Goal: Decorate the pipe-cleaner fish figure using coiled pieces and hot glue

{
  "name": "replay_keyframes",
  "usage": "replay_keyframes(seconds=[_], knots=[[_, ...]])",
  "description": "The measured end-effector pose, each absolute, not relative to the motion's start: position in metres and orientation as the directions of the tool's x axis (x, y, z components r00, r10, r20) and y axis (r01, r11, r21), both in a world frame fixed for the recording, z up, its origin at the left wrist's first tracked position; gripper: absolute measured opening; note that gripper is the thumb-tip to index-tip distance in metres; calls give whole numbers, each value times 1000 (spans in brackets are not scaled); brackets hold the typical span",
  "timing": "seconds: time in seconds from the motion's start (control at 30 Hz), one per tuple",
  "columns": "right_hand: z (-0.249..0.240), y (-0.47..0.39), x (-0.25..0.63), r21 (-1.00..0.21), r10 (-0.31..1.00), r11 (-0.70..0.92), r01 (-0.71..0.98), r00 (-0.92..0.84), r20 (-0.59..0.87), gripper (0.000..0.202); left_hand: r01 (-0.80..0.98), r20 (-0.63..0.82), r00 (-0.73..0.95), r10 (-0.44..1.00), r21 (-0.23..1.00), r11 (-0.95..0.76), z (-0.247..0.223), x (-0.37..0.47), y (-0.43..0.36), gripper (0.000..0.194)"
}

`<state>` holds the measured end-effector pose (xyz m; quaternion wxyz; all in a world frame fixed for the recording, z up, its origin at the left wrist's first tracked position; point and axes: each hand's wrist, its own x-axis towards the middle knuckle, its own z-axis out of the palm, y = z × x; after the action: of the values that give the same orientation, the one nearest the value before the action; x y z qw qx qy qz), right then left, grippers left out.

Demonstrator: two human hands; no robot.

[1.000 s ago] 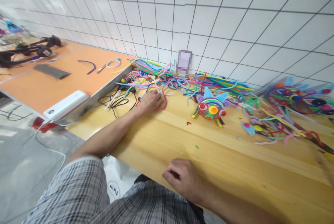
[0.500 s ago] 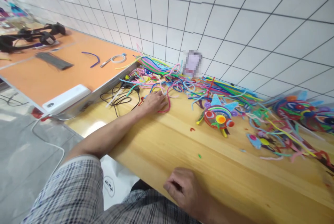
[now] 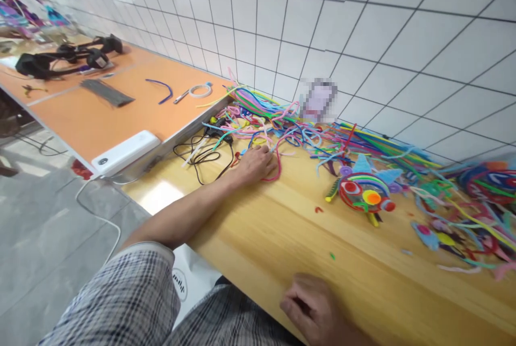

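My left hand (image 3: 257,164) rests on the wooden table at the near edge of a tangle of pipe cleaners (image 3: 278,130). Its fingers are curled together and pointed down, so whatever is under the fingertips is hidden. A dark pink pipe cleaner (image 3: 279,166) curves right beside those fingers. My right hand (image 3: 309,303) lies at the table's front edge in a loose fist, with nothing visible in it. Between the hands and the wall sits a round pipe-cleaner face (image 3: 365,193) with blue ears, a red eye and an orange nose.
Black cable (image 3: 197,158) coils left of my left hand. A white power bank-like box (image 3: 127,151) lies on the orange table (image 3: 129,125), beyond a raised metal edge. More pipe-cleaner pieces (image 3: 447,233) spread to the right. A tiled wall (image 3: 278,29) stands behind.
The view has shifted, so everything appears farther right and slightly lower. My left hand stays at the same spot by the pink pipe cleaner; my right hand keeps its loose fist.
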<state>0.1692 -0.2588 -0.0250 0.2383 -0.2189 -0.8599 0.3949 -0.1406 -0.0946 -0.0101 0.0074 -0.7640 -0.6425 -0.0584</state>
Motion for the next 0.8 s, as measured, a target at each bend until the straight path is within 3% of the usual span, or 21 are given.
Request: replay_keyframes(seconds=[0.33,0.8], knots=[[-43,-253,169,-758,531,647,84,-763,369,45,986,-1,111,994,128,-110,3,-135,-99,37],[-38,-256,174,-787,551,597,154,-792,263,44,991,27,80,996,105,-82,0,-130,-98,38]])
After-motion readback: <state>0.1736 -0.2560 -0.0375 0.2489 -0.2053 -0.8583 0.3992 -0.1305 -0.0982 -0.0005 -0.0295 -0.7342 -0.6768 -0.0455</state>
